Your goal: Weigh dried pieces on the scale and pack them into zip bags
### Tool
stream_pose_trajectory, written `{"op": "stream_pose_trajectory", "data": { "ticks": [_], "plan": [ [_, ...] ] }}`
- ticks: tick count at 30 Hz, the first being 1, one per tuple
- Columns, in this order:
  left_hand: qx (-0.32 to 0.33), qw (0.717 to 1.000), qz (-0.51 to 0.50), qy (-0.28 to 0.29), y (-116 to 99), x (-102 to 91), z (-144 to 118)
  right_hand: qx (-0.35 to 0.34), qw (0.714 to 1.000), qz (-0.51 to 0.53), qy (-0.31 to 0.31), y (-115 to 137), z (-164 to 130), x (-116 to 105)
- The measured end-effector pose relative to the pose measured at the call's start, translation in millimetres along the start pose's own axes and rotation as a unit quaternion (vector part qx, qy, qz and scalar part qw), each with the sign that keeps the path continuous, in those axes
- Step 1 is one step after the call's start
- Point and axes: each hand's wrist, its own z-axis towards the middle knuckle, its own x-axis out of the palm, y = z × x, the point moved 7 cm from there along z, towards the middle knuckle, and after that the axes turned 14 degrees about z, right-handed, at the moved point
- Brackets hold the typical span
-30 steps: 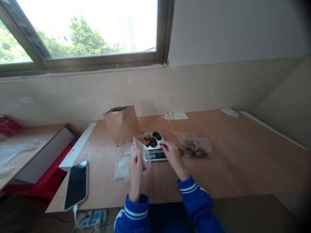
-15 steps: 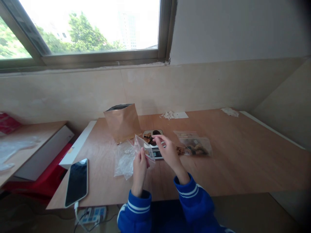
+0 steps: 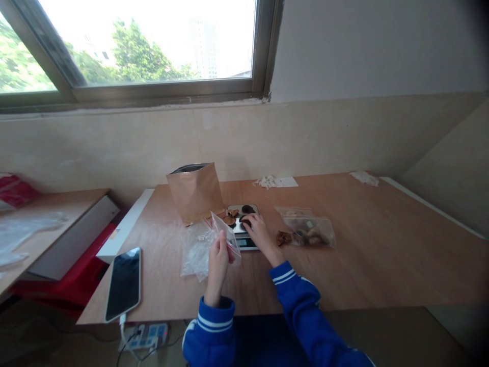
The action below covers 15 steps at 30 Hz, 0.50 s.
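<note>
My left hand (image 3: 217, 257) is closed on a small clear zip bag (image 3: 226, 235), held up with its mouth tilted to the right. My right hand (image 3: 260, 234) reaches over a digital kitchen scale (image 3: 250, 243). Its fingertips are pinched on a dark dried mushroom (image 3: 243, 219) on the weighing plate. On the same plate lie brown dried slices (image 3: 229, 219) and another dark dried mushroom (image 3: 248, 209). Part of the plate is hidden behind my right hand and the bag. The display is lit, too small to read.
A brown paper pouch (image 3: 196, 193) stands open behind the bag. Empty clear bags (image 3: 194, 255) lie left of my left hand. Filled bags (image 3: 313, 232) and a brown dried piece (image 3: 283, 238) lie to the right. A phone (image 3: 124, 283) with a cable lies at the left edge.
My right hand has moved down from above the scale onto the dark dried mushroom there. My left hand still holds the bag, nearly in place.
</note>
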Motion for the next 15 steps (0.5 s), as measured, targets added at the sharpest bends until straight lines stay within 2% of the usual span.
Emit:
{"op": "stream_pose_trajectory", "data": {
  "ticks": [3, 5, 8, 11, 15],
  "plan": [
    [0.012, 1.0, 0.003, 0.006, 1, 1.0, 1, 0.051, 0.989, 0.133, -0.036, 19, -1, -20],
    [0.02, 1.0, 0.013, 0.01, 2, 2.8, 1, 0.083, 0.959, 0.269, -0.042, 39, -2, -27],
    [0.025, 0.999, 0.024, 0.016, 4, 5.2, 2, 0.113, 0.912, 0.393, 0.02, 69, -3, -20],
    [0.016, 0.999, 0.026, 0.015, 8, 4.2, 3, 0.143, 0.906, 0.392, 0.078, 72, -5, -7],
    [0.0, 1.0, 0.015, 0.021, 13, 1.1, 2, 0.108, 0.937, 0.309, 0.125, 59, -6, 4]
  ]
}}
